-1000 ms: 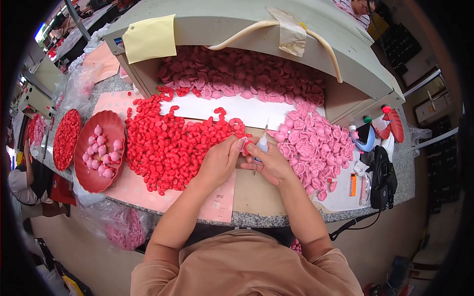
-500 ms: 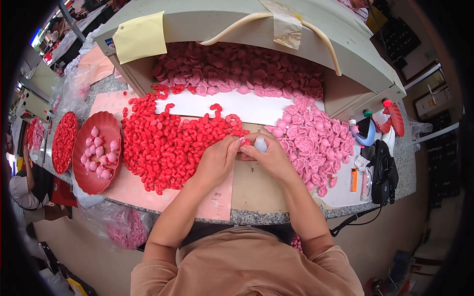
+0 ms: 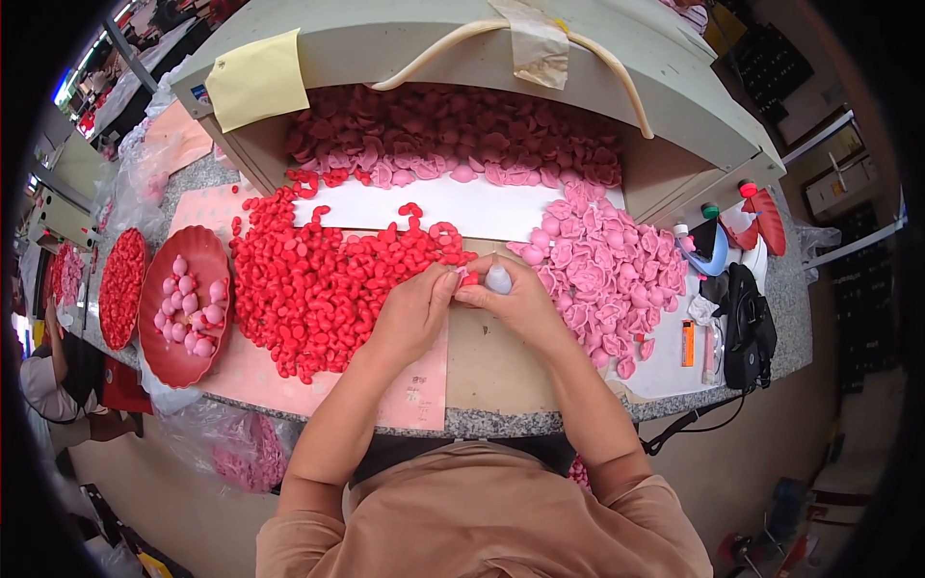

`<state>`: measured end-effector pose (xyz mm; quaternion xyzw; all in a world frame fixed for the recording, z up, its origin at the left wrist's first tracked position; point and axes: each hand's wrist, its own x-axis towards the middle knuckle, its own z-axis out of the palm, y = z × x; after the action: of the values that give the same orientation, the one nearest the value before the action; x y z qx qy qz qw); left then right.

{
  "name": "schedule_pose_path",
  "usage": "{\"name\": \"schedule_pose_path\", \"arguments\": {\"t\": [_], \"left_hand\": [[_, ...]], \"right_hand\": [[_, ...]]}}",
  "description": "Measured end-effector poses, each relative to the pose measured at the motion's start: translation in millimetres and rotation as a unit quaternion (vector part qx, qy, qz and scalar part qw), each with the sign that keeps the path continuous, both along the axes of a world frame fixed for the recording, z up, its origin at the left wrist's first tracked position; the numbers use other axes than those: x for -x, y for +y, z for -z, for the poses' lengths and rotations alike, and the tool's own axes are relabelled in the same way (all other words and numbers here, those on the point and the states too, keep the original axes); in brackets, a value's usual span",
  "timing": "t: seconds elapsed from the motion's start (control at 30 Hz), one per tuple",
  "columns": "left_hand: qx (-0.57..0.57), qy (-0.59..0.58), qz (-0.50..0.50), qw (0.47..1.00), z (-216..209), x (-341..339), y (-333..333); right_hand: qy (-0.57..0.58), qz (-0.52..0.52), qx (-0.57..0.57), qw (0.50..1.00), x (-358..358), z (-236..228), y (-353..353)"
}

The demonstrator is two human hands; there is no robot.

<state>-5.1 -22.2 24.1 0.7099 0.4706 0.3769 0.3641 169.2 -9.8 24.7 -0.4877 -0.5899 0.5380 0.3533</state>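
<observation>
My left hand (image 3: 416, 310) is closed in a pinch on a small pink piece (image 3: 461, 272), mostly hidden by the fingers. My right hand (image 3: 525, 306) meets it fingertip to fingertip, wrapped round a small translucent squeeze bottle (image 3: 498, 280) whose thin tip points up. Between the two hands a small red piece (image 3: 470, 279) touches the pink one; the right thumb lies against it. To the left of my hands spreads a heap of red curved pieces (image 3: 318, 279). On the right lies a pile of pink petal-shaped pieces (image 3: 607, 270).
A red scalloped dish (image 3: 173, 366) with several pink bulb-shaped pieces stands at left, beside another dish of red pieces (image 3: 122, 289). A grey cabinet (image 3: 385, 43) overhangs more pink petals. At right lie an orange box (image 3: 688, 344) and a black bag (image 3: 747, 328).
The whole view has shifted slightly. My hands stay together at the same spot, and the bottle in the right hand has tilted a little; the red piece shows more.
</observation>
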Motion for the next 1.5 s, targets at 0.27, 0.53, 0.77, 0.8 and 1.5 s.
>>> {"name": "schedule_pose_path", "arguments": {"t": [0.27, 0.53, 0.77, 0.8, 1.5], "left_hand": [[0.012, 0.006, -0.021, 1.000, 0, 0, 2], [0.021, 0.010, -0.027, 0.999, 0, 1, 3], [0.010, 0.001, -0.026, 1.000, 2, 1, 3], [0.010, 0.002, -0.027, 1.000, 1, 1, 3], [-0.014, 0.000, 0.005, 1.000, 0, 1, 1]], "right_hand": [[0.045, 0.034, -0.034, 0.998, 4, 10, -4], [0.171, 0.006, 0.091, 0.981, 2, 11, 1], [0.275, -0.030, 0.195, 0.941, -4, 1, 1], [0.283, -0.033, 0.202, 0.937, -5, 0, 1], [0.212, 0.011, 0.174, 0.962, -4, 8, 1]]}}
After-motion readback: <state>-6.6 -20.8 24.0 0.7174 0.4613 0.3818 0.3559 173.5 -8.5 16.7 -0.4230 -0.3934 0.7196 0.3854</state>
